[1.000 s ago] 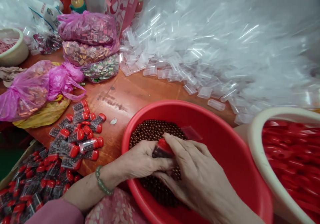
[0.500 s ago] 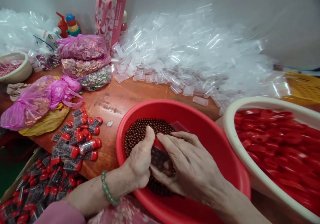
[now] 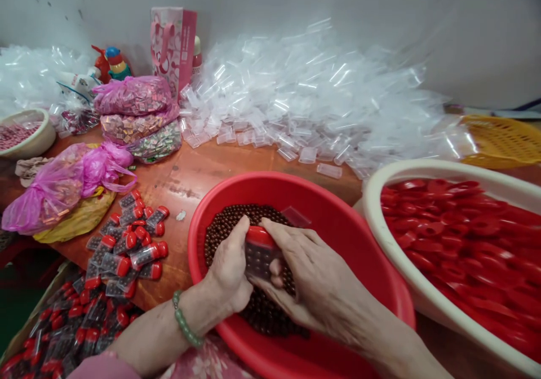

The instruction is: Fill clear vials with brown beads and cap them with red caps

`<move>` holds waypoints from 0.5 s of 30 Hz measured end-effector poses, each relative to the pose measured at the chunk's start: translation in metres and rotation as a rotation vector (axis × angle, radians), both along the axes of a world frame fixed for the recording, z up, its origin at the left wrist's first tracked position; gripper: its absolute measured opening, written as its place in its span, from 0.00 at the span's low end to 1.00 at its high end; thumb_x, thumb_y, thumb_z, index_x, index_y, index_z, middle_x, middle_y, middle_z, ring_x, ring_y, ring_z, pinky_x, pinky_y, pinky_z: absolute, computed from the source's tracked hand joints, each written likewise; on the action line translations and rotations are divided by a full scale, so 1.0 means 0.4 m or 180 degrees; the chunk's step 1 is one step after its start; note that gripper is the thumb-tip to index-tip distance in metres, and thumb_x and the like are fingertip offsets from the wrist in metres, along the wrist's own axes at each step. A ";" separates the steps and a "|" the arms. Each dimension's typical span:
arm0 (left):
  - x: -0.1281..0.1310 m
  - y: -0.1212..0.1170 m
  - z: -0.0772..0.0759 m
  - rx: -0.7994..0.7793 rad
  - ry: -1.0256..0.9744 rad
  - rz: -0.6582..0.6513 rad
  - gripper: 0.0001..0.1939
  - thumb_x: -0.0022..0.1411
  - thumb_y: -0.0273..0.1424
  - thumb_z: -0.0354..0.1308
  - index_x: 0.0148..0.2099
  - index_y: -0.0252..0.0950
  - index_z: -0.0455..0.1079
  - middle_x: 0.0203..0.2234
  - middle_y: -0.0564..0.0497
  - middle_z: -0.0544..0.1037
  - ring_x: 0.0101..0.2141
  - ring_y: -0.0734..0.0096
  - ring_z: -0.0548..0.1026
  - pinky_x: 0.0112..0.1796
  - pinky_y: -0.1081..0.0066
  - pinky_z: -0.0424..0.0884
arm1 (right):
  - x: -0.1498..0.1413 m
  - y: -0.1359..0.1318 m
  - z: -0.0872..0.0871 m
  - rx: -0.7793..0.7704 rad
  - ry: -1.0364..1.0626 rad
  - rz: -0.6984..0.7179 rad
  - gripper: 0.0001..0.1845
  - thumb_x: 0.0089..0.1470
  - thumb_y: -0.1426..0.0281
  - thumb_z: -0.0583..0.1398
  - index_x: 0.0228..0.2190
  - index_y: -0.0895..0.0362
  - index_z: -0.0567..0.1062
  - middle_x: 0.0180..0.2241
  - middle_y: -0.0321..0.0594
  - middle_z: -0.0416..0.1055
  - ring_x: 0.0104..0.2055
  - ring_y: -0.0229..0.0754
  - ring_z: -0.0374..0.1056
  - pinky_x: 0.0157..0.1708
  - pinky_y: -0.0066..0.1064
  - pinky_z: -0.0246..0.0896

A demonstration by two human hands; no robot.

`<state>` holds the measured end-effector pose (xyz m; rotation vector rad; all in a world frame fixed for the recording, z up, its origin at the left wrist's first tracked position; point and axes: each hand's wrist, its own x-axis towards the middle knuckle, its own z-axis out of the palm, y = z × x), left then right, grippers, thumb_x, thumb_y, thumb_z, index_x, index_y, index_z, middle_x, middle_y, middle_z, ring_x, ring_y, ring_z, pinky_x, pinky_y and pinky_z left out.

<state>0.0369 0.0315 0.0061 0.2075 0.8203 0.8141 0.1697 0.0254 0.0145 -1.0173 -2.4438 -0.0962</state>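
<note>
Head view: a wooden table [image 3: 203,176] carries a heap of clear plastic tubes [image 3: 296,97] at the back, and a cream basin [image 3: 422,168] of red caps [image 3: 456,238] stands at right. Capped, filled tubes [image 3: 135,238] lie in a loose group left of a red plastic basin [image 3: 270,182], which holds brown beads [image 3: 228,232]. Above those beads, the left hand [image 3: 230,266] and right hand [image 3: 313,277] press together around a clear tube [image 3: 260,263] with a red cap, pinching it between them; it appears filled with similar beads. A green bead bracelet [image 3: 183,325] circles the left wrist.
</note>
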 end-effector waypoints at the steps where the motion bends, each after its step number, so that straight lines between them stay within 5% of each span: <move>1: -0.004 0.002 0.001 -0.0003 -0.0034 -0.0107 0.31 0.62 0.53 0.45 0.30 0.29 0.71 0.15 0.51 0.70 0.17 0.73 0.69 0.24 0.72 0.67 | 0.004 0.000 -0.004 -0.0025 0.0054 0.0013 0.30 0.52 0.73 0.53 0.56 0.69 0.57 0.43 0.58 0.71 0.45 0.52 0.69 0.41 0.43 0.66; 6: -0.006 0.006 0.006 -0.0014 -0.0036 -0.0436 0.36 0.55 0.61 0.44 0.26 0.31 0.69 0.10 0.53 0.65 0.12 0.74 0.64 0.17 0.74 0.61 | 0.000 0.006 -0.019 0.0005 0.0292 0.0169 0.27 0.50 0.73 0.52 0.52 0.67 0.60 0.38 0.55 0.72 0.40 0.50 0.69 0.38 0.42 0.64; 10: 0.003 -0.018 -0.013 0.0283 0.0760 0.0122 0.24 0.56 0.51 0.53 0.24 0.33 0.67 0.14 0.54 0.68 0.16 0.76 0.66 0.20 0.76 0.64 | -0.014 0.005 -0.021 0.0236 0.0406 0.0268 0.23 0.50 0.73 0.52 0.48 0.68 0.63 0.32 0.51 0.71 0.34 0.47 0.67 0.36 0.41 0.65; 13: -0.021 -0.074 -0.055 0.1287 0.2072 0.0376 0.17 0.63 0.42 0.49 0.34 0.34 0.71 0.29 0.49 0.77 0.31 0.71 0.74 0.33 0.73 0.72 | -0.018 -0.013 -0.020 0.0418 0.0467 0.0349 0.20 0.49 0.74 0.52 0.45 0.68 0.66 0.27 0.46 0.69 0.31 0.45 0.64 0.33 0.40 0.65; 15: -0.054 -0.120 -0.083 0.2459 0.2739 -0.0072 0.18 0.66 0.40 0.45 0.44 0.35 0.72 0.39 0.44 0.78 0.39 0.66 0.75 0.41 0.68 0.73 | -0.022 -0.036 -0.016 0.0519 0.0498 0.0359 0.16 0.50 0.76 0.52 0.42 0.67 0.67 0.26 0.44 0.68 0.29 0.43 0.63 0.32 0.39 0.65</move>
